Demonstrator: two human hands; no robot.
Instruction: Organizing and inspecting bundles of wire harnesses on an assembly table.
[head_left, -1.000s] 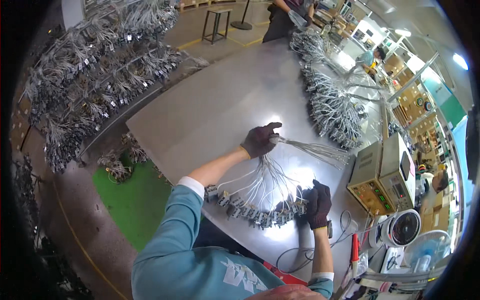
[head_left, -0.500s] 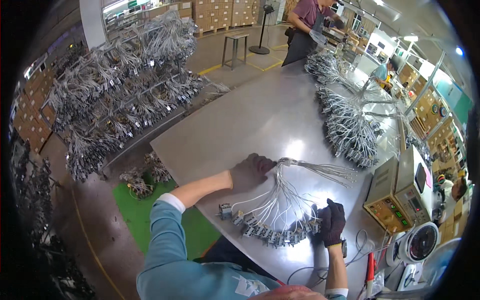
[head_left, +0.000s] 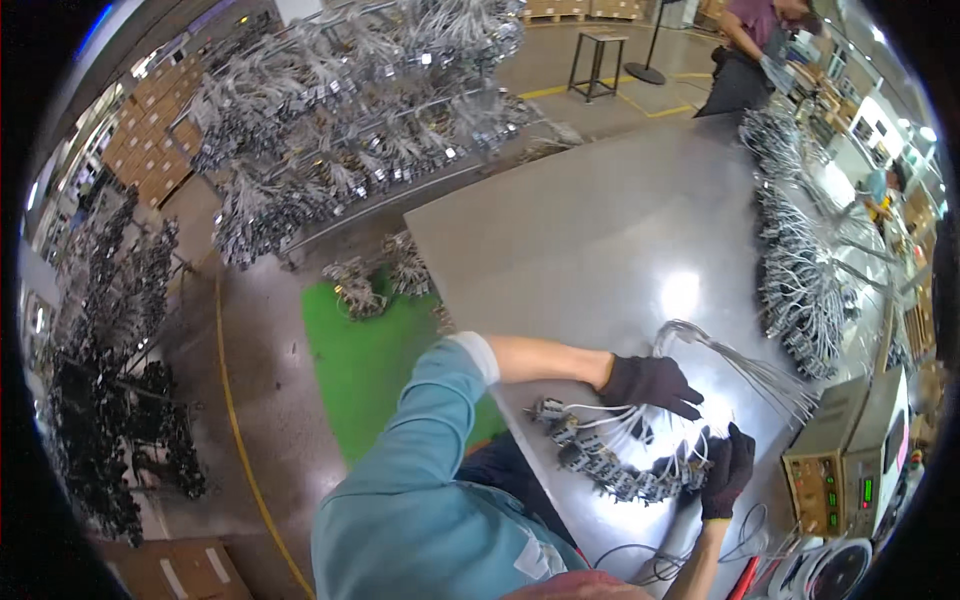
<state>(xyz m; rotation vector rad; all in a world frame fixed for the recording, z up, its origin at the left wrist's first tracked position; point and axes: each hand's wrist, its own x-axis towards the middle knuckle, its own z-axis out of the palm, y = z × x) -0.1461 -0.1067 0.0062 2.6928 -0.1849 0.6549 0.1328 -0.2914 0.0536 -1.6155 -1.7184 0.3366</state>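
Observation:
A bundle of white cables (head_left: 630,422) lies on the metal table, with a curved row of grey-black connectors (head_left: 610,472) along its near side. Its thin grey wire ends (head_left: 768,368) trail off to the right. My left hand (head_left: 655,385), in a dark knitted glove, reaches across the white cables with its fingers stretched to the right. At the right end of the row is my right hand (head_left: 728,472), gloved likewise, its thumb and forefinger pointing up and apart. The cables partly hide what lies between the two hands.
Gray metal table (head_left: 560,250) extends away from me. A long heap of similar cables (head_left: 800,270) lines its right side. An instrument with green displays (head_left: 835,475) stands at right. Racks of hanging cables (head_left: 340,110) are at left; a co-worker (head_left: 745,55) stands beyond the table.
My left hand has moved from beside the bundle's gathered neck down over the white cables, closer to my right hand. The whole view has shifted, with the scene now farther right.

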